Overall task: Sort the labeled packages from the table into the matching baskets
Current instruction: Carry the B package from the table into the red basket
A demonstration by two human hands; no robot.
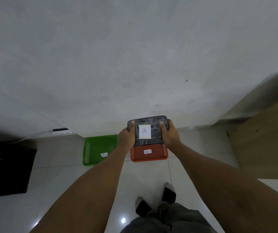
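A black wrapped package (153, 122) with a white label marked B is held flat in the air. My left hand (126, 137) grips its left edge and my right hand (171, 135) grips its right edge, thumbs on top. Directly below it on the floor stands a red basket (149, 155) with a tag marked B; the package hides the basket's far part. To the left of it sits a green basket (99, 147) with a small white tag that reads A; it looks empty.
A white wall fills the upper view. A wooden cabinet (265, 132) stands at the right and a black object (5, 167) lies on the floor at the left. My feet in sandals (155, 200) stand on the white tiles.
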